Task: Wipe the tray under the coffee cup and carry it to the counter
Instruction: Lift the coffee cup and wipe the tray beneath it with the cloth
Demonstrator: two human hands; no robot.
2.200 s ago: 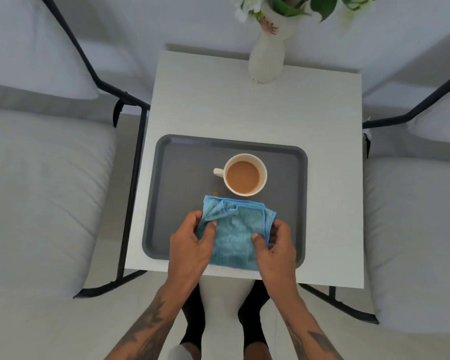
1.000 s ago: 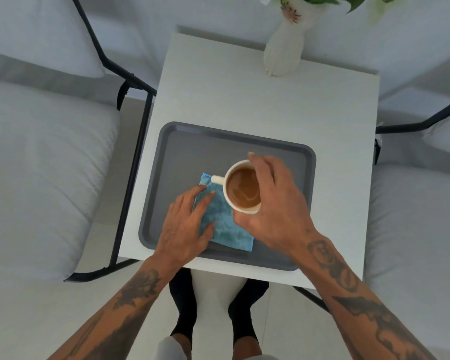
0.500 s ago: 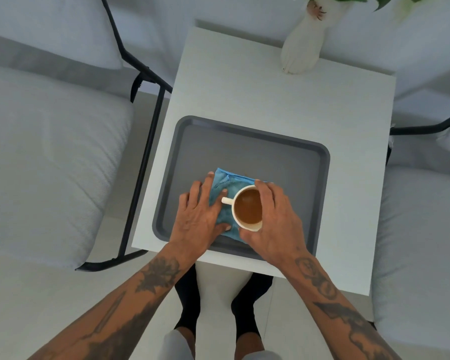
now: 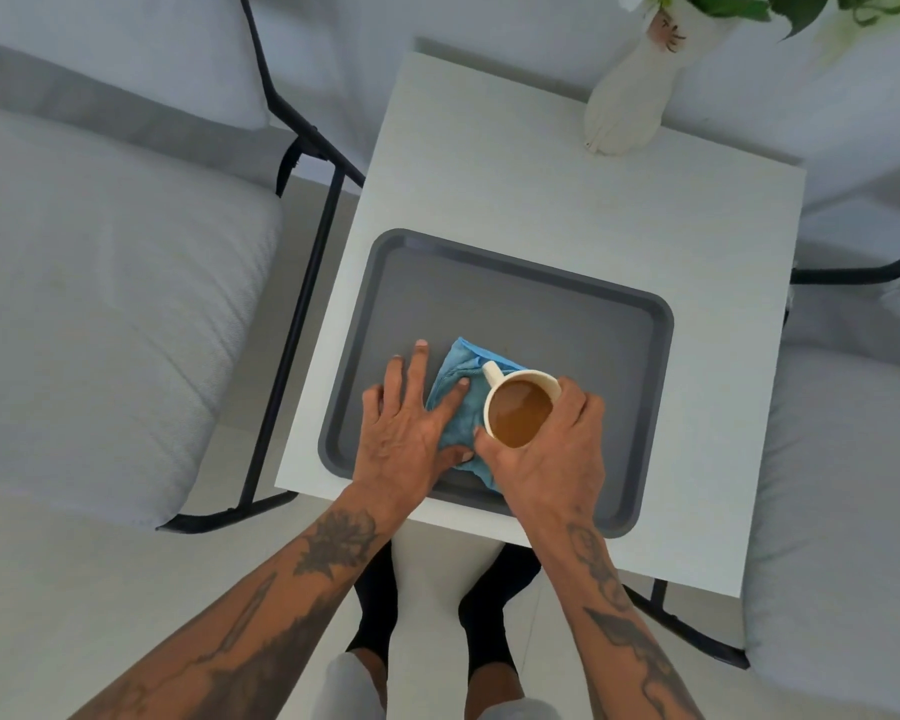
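Tray (image 4: 567, 324) far half bare; right hand (image 4: 552, 459) grip on cup (image 4: 520, 407), seemingly lifted.

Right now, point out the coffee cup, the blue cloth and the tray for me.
coffee cup (image 4: 520, 414): head view, on the coffee surface inside the rim.
blue cloth (image 4: 463, 407): head view, on the bare fabric between the two hands.
tray (image 4: 531, 309): head view, on the bare grey floor.

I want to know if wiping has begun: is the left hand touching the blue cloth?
Touching. The head view shows the left hand pressed flat on the blue microfibre cloth, its fingers lying directly on it.
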